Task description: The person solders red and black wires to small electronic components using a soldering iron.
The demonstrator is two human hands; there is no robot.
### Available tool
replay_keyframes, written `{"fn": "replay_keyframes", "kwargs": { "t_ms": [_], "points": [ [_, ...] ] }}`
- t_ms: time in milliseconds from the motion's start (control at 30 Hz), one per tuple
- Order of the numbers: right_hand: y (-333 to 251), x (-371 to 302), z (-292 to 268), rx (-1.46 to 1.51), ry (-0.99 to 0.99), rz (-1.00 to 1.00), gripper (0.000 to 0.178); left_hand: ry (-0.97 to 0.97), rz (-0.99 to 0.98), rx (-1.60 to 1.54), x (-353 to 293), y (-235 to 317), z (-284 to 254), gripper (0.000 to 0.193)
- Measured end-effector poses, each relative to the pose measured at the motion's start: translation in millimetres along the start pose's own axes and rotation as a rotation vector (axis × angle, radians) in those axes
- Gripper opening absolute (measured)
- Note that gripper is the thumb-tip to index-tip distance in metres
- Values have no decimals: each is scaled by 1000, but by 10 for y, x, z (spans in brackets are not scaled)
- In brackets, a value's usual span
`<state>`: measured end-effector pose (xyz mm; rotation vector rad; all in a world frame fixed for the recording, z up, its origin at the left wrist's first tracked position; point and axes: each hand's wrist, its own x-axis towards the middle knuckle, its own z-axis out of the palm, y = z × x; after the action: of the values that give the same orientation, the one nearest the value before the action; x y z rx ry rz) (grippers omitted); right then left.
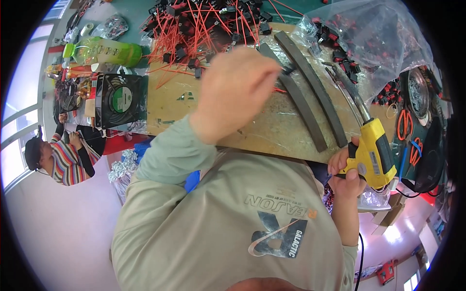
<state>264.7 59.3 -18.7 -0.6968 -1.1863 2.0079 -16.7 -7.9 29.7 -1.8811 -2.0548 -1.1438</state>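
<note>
My right hand [347,169] is wrapped round the handle of a yellow and black soldering gun [376,155], whose long metal tip points away over the board. Blurred by motion, my left hand [238,89] hovers over the wooden board [257,138], its fingers curled in and mostly hidden. Whatever they may hold does not show. Two long dark bars, a left bar [303,111] and a right bar [315,82], lie side by side between my hands. A small black switch [287,69] sits by the bars, close to my left fingertips. Beyond lies a heap of black switches with red wires [194,29].
A clear plastic bag [383,34] and more switches [344,65] lie far right, near a metal bowl [418,94] and orange-handled pliers [404,125]. At left stand a green bottle [104,51] and a black fan [119,101]. Another person [63,157] sits further left.
</note>
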Motion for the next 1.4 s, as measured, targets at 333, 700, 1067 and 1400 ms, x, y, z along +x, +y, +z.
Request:
{"fn": "replay_keyframes", "kwargs": {
  "t_ms": [333, 700, 1067, 1400],
  "points": [
    [-7, 5, -7, 52, -16, -48, 77, 72, -192, 616, -78, -789, -983, 12],
    [20, 9, -53, 179, 1, -75, 75, -126, 100, 144, 737, -112, 388, 20],
    [25, -4, -24, 176, -9, -87, 74, -299, -32, -2, 981, 77, 515, 15],
    [22, 20, -22, 140, -23, -92, 75, -498, -194, -25, 334, 222, 213, 19]
  ]
}}
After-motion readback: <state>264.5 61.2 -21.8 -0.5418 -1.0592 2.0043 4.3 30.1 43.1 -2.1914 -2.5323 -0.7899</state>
